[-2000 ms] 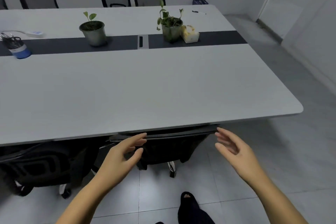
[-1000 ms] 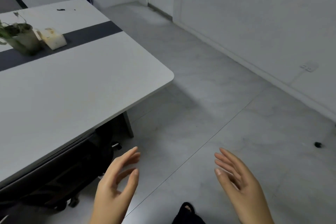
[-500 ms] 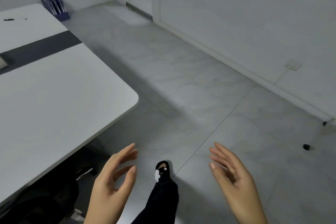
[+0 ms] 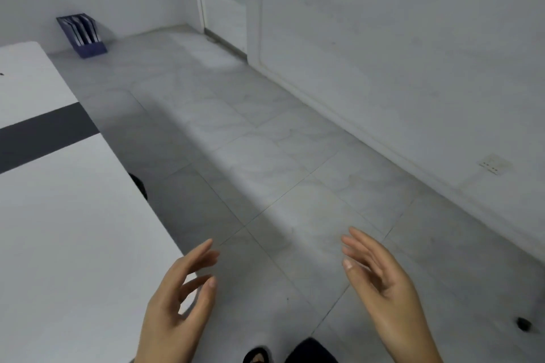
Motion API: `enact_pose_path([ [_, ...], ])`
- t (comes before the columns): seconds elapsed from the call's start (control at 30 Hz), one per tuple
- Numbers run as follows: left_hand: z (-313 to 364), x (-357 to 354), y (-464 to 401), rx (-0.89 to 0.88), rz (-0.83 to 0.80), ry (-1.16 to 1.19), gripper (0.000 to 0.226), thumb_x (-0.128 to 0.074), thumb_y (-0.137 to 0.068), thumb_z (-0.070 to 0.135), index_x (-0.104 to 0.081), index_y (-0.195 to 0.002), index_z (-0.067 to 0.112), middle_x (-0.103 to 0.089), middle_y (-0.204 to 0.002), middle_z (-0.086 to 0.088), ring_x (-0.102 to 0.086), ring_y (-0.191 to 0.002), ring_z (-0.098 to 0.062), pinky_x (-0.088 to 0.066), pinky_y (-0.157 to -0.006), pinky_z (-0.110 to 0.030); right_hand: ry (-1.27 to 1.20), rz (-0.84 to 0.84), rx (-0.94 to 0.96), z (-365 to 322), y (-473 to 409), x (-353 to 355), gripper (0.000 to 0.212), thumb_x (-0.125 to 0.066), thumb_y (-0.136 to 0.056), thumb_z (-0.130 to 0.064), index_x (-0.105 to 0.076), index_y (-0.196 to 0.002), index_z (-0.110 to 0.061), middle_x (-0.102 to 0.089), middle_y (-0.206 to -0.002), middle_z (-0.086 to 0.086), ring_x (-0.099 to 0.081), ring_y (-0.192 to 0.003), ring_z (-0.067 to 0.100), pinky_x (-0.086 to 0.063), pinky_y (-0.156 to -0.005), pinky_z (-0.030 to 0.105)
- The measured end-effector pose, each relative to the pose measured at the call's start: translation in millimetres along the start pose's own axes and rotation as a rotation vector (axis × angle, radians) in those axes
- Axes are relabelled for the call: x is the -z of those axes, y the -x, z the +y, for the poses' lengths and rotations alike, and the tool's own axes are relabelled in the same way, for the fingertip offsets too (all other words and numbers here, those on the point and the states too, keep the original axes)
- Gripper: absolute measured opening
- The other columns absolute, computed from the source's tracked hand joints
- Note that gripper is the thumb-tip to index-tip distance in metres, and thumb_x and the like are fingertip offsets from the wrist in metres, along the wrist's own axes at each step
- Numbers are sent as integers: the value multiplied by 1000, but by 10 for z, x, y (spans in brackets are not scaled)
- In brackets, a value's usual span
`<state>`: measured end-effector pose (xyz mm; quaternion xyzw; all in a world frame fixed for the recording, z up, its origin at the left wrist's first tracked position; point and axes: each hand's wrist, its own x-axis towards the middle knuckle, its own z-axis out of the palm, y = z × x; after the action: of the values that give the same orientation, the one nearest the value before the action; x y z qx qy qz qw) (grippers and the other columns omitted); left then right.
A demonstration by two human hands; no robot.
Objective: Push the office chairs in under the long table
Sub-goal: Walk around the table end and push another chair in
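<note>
The long white table (image 4: 67, 239) with a dark centre strip fills the left side of the head view; I stand by its short end. A small dark part (image 4: 138, 184) shows beyond the table's right edge; I cannot tell whether it belongs to a chair. No whole office chair is in sight. My left hand (image 4: 177, 303) hovers over the table's near corner, fingers apart, holding nothing. My right hand (image 4: 380, 283) hangs over the floor to the right, also with spread fingers and nothing in it.
Grey tiled floor (image 4: 280, 171) stretches ahead to a glass door (image 4: 225, 0). A white wall (image 4: 413, 38) with a low socket (image 4: 493, 164) runs along the right. A blue file holder (image 4: 82, 34) stands on the floor by the far wall. A small black object (image 4: 524, 324) lies at right.
My view has swung right, from the table's long side with the pushed-in chairs to its short end and the door. Both hands stayed raised with nothing in them.
</note>
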<state>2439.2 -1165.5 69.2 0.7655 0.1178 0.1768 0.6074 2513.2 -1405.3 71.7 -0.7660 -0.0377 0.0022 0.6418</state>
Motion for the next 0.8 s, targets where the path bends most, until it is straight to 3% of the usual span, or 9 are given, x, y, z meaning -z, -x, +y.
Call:
enact_pose_path([
  [0.03, -26, -51, -131, 6, 18, -2, 45, -55, -73, 13, -63, -105, 45, -69, -102, 12, -64, -97, -4, -50, -77, -9, 15, -12, -2, -14, -180, -14, 49, -69, -67, -56, -60, -112, -38, -66, -112, -21, -62, -103, 2, -45, -84, 7],
  [0.23, -213, -452, -1071, 39, 119, 8, 45, -60, -74, 19, -61, -107, 50, -68, -104, 11, -64, -97, -1, -48, -78, -7, 19, -115, -9, 115, -1421, -85, 48, -62, -67, -56, -58, -112, -41, -65, -114, -20, -62, -104, 4, -46, -89, 12],
  [0.3, -213, -608, -1432, 42, 160, 18, 40, -61, -72, 31, -60, -108, 49, -68, -107, 10, -64, -98, -1, -47, -78, -7, 12, -168, 3, 135, -1904, -99, 51, -63, -66, -60, -58, -113, -39, -65, -114, -19, -62, -104, 4, -46, -86, 10],
  [0.4, -180, -851, -1965, 43, 230, 8, 41, -55, -68, 41, -60, -108, 51, -67, -109, 11, -63, -99, 0, -48, -78, -7, -6, -247, 17, 144, -2652, -99, 35, -64, -74, -35, -63, -109, -37, -66, -112, -19, -63, -102, 4, -46, -83, 8],
  [0.5, -158, -1045, -2423, 42, 294, -13, 41, -54, -69, 41, -59, -109, 52, -67, -108, 12, -63, -100, -1, -48, -81, -7, 7, -332, 53, 137, -3335, -163, 42, -63, -79, -4, -63, -108, -35, -66, -112, -20, -64, -100, 4, -46, -81, 7],
  [0.6, -187, -1149, -2823, 63, 351, -30, 42, -55, -70, 41, -59, -110, 51, -67, -109, 11, -63, -101, -2, -48, -81, -8, 8, -420, 49, 153, -3921, -322, 45, -62, -80, 0, -64, -109, -35, -65, -112, -21, -64, -100, 2, -46, -81, 7],
  [0.7, -239, -1149, -3207, 107, 424, -33, 42, -56, -69, 43, -58, -109, 53, -67, -110, 9, -63, -103, -5, -49, -83, -10, -3, -486, 43, 170, -4439, -590, 45, -64, -79, -7, -59, -110, -40, -66, -111, -20, -64, -101, 4, -46, -81, 8],
  [0.77, -326, -1112, -3494, 126, 468, -44, 42, -56, -68, 43, -58, -108, 54, -67, -110, 9, -63, -102, -5, -49, -82, -9, 0, -528, 20, 164, -4779, -825, 38, -67, -74, -38, -58, -111, -41, -65, -112, -21, -63, -102, 3, -46, -82, 8],
  [0.8, -383, -1081, -3656, 130, 491, -53, 41, -56, -68, 42, -58, -108, 54, -67, -110, 9, -63, -102, -5, -48, -82, -9, 3, -549, 31, 165, -4964, -961, 46, -66, -69, -55, -58, -112, -41, -65, -112, -21, -63, -102, 2, -46, -82, 7],
])
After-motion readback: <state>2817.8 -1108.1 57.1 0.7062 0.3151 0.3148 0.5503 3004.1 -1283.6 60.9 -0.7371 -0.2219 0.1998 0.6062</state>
